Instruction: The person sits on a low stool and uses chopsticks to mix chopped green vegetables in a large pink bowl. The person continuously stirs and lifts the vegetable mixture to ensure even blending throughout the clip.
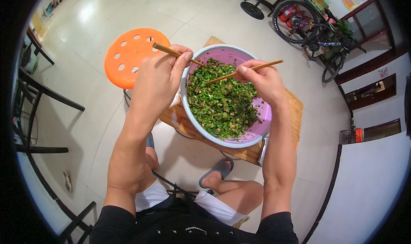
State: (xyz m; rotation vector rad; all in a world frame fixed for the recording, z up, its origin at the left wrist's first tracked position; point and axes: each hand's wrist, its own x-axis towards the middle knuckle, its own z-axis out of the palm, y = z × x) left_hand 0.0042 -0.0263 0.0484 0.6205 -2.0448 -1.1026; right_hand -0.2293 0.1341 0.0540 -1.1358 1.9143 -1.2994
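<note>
While left fingers (184, 50) pinch one chopstick (168, 51), right fingers (251, 74) pinch another chopstick (220, 78). Beneath them, a bowl (266, 114) holds chopped greens (220, 105)

A wooden tabletop (179, 120) supports a round, pink-lined basin (217, 53) with a pale-blue rim, below the left hand (165, 70) and right hand (263, 79).

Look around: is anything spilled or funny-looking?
A small tan thing lies alone on the floor at the left; it looks dropped, but I can't tell what it is. The green mix looks to be inside the bowl, with no clear spill.
</note>
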